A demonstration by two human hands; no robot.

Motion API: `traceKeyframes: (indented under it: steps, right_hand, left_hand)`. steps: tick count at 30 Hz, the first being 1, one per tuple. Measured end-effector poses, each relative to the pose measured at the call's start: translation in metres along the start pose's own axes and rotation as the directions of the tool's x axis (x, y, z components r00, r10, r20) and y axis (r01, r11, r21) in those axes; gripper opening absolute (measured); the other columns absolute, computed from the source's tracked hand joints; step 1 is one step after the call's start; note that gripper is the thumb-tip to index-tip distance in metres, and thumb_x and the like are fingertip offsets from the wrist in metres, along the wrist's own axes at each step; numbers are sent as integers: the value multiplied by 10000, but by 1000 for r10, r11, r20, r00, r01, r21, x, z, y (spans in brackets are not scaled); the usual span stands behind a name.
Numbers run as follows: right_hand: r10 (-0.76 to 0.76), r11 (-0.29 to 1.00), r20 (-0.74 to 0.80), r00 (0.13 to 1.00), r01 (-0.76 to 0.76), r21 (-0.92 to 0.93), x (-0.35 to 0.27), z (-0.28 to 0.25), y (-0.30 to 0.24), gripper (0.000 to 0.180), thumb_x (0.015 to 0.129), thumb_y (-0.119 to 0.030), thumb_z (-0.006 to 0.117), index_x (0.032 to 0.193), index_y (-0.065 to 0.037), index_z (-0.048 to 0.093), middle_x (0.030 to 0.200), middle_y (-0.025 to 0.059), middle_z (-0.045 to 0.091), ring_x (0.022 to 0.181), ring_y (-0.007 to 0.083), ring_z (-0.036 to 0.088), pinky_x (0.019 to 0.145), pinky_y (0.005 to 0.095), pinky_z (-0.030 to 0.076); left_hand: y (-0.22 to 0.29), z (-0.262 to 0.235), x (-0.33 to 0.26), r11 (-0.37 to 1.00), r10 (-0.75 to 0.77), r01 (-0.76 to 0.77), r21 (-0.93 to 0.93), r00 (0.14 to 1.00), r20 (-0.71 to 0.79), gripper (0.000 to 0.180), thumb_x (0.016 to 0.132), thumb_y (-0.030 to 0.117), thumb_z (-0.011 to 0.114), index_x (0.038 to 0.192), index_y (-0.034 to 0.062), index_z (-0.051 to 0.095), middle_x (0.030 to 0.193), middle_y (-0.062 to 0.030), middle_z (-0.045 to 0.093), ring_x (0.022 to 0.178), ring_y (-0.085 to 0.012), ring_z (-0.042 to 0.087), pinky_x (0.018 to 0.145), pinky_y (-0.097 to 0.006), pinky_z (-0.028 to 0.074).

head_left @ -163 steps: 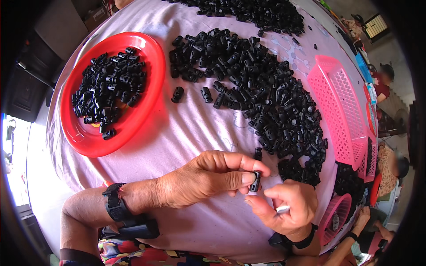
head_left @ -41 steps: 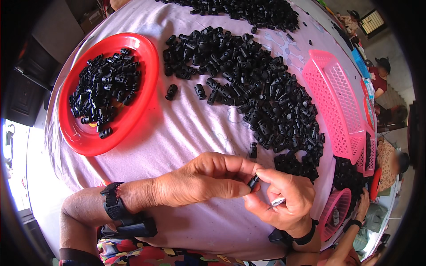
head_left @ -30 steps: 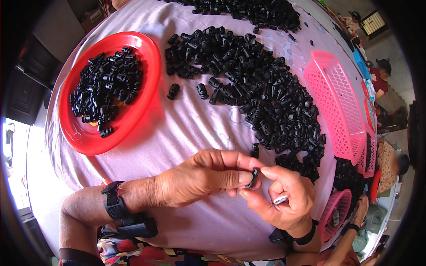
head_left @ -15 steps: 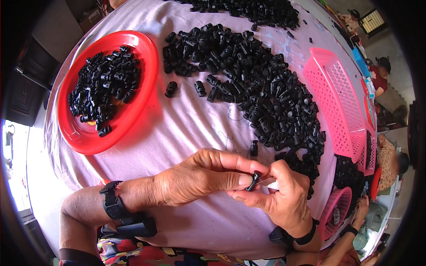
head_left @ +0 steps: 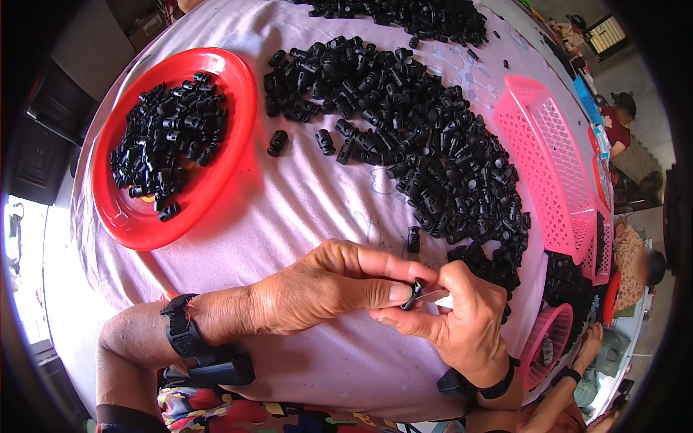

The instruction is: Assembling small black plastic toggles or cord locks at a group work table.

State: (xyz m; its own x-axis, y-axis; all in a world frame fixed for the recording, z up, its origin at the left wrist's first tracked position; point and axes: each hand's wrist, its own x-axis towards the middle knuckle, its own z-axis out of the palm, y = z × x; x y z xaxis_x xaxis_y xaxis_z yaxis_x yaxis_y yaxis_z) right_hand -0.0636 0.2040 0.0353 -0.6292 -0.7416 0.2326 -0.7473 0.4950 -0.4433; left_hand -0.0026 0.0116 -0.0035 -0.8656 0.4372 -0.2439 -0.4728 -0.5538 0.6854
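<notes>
Between the thumb and fingers of my left hand (head_left: 339,287) is a small black cord lock (head_left: 413,294), pinched near the table's front. My right hand (head_left: 462,317) is closed on a small knife with a thin pale blade (head_left: 432,296) and a white grip (head_left: 446,301); its tip is at the cord lock. Whether the blade is cutting in cannot be made out. Just beyond my fingers a single cord lock (head_left: 413,239) stands on the cloth. A large heap of black cord locks (head_left: 433,155) spreads beyond it.
At left a red plate (head_left: 245,108) bears a pile of cord locks (head_left: 170,133). A pink basket (head_left: 541,159) lies along the right side, with a pink bowl (head_left: 538,353) nearer. Another heap (head_left: 419,18) lies at the far edge. A co-worker's arm (head_left: 577,361) shows at lower right.
Almost nothing differs. Both hands keep the same grip on the cord lock and the knife, with only a slight shift of the blade.
</notes>
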Motion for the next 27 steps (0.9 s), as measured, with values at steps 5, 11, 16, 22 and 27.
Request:
traceKeyframes:
  steps: [5,11,16,22,27]
  right_hand:
    - [12,1000,2,1000,-12,-11,-1,0,0,565,633,-505,825,722,-58,491,584,63,607,505,198,628,463,308,493]
    - [16,1000,16,1000,-16,-11,0,-1,0,560,641,-501,822,709,-56,489,584,70,608,502,197,626,461,306,493]
    - [21,999,-3,1000,-21,26,1,1,0,557,648,-495,822,701,-56,484,582,69,606,494,195,619,460,307,493]
    - [16,1000,-17,1000,-16,13,2,0,-2,564,640,-501,826,698,-63,476,569,60,599,489,189,615,458,307,491]
    - [14,1000,-12,1000,-14,-13,1,0,0,569,636,-505,827,699,-62,475,561,60,597,486,190,614,454,311,490]
  left_hand:
    - [1,1,-1,1000,-3,4,17,1000,-9,323,931,91,603,1248,32,599,1118,-37,656,1023,-71,564,917,-227,450]
    - [-1,1,1,1000,4,-3,28,1000,-18,321,934,90,598,1251,42,602,1084,-15,658,977,-49,560,887,-216,453]
    - [-3,-2,-1,999,-19,20,35,1000,-21,315,941,70,574,1253,36,596,1133,-45,636,1071,-97,541,960,-254,421]
    - [-4,-3,0,999,0,0,35,1000,-16,318,946,77,575,1263,56,598,1038,4,660,954,-40,558,884,-209,448]
    - [2,-1,0,999,-42,42,9,999,-15,311,937,53,568,1245,12,591,1252,-104,606,1197,-157,523,1042,-302,395]
